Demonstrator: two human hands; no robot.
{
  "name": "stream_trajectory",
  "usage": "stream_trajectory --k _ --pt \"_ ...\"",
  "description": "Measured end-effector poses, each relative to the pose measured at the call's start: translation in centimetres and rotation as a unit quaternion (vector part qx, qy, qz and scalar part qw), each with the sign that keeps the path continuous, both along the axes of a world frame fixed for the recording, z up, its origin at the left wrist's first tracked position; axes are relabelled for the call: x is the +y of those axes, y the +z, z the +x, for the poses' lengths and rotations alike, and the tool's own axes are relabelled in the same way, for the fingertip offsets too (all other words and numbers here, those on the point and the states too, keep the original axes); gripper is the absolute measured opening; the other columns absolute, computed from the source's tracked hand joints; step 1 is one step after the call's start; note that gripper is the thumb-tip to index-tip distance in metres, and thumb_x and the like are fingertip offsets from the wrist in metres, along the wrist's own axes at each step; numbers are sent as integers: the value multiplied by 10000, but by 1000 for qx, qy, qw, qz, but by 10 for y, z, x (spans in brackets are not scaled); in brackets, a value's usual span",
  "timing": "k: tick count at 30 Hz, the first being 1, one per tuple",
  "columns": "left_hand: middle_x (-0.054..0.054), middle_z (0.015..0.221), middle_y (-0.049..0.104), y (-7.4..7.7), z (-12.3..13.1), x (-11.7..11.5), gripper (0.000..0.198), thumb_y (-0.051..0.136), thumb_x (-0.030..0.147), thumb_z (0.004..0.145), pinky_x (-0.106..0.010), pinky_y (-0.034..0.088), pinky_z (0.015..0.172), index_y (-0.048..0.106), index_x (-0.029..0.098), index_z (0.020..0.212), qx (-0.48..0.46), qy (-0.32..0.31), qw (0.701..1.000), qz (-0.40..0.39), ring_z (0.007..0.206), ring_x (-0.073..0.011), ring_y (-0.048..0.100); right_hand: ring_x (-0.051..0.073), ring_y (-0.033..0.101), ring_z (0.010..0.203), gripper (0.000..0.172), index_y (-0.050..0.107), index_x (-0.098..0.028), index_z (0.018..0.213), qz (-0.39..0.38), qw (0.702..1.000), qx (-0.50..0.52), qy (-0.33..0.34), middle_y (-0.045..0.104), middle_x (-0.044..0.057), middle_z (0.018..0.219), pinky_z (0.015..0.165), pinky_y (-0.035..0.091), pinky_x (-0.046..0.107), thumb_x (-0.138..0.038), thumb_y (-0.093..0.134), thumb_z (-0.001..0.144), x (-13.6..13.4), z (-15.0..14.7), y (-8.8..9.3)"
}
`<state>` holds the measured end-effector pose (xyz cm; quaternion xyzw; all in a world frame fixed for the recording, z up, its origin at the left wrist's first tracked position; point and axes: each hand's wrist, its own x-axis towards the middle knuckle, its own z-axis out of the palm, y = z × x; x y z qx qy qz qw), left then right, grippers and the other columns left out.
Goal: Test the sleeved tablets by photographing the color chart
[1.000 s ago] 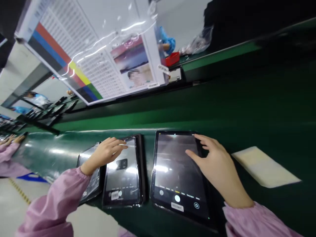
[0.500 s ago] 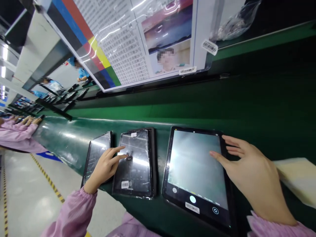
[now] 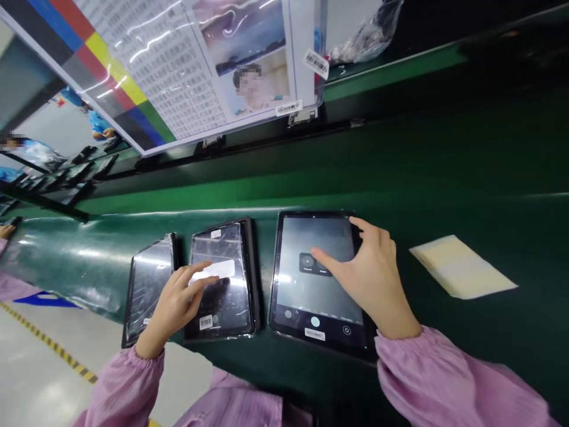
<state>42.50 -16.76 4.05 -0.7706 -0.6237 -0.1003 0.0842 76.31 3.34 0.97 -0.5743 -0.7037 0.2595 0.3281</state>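
Three tablets lie side by side on the green bench. My left hand [image 3: 175, 302] is over the middle tablet [image 3: 226, 302], fingers apart and holding nothing; a white box shows on that screen beneath the fingertips. The left tablet [image 3: 149, 279] lies beside it with its screen dark. On the right tablet [image 3: 297, 290] a camera-like screen shows a small dark pop-up. My right hand [image 3: 373, 267] spans this tablet's upper right part, thumb over the pop-up and fingertips at the top right corner, with nothing gripped.
A yellowish pad [image 3: 462, 267] lies to the right on the green bench [image 3: 444, 367]. Above hangs a printed test chart [image 3: 178, 77] in a plastic sleeve, beside a clear plastic bag [image 3: 368, 35]. People in blue are at the far left, and a pink sleeve shows at the left edge.
The view has shifted, uncovering the whole pad. A white box has appeared on the middle tablet and a dark pop-up on the right one. My right thumb has moved inward over the screen.
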Motion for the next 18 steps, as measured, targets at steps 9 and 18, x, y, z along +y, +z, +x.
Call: stream_trajectory --k 9,18 --pt "-112 1434 603 2 17 14 415 470 56 988 -441 533 939 650 282 1286 5 35 999 -20 1172 -267 628 436 598 1211 1026 458 -188 1536 -78 993 19 82 548 233 1419 934 570 592 -801 687 746 19 28 -2" --pt "-114 1617 434 -11 7 3 499 446 105 973 -525 434 1075 581 305 1410 -19 12 999 -27 1366 -344 518 365 545 1353 874 330 -266 1609 -127 972 21 198 440 154 1563 1070 548 536 -409 683 822 14 58 14"
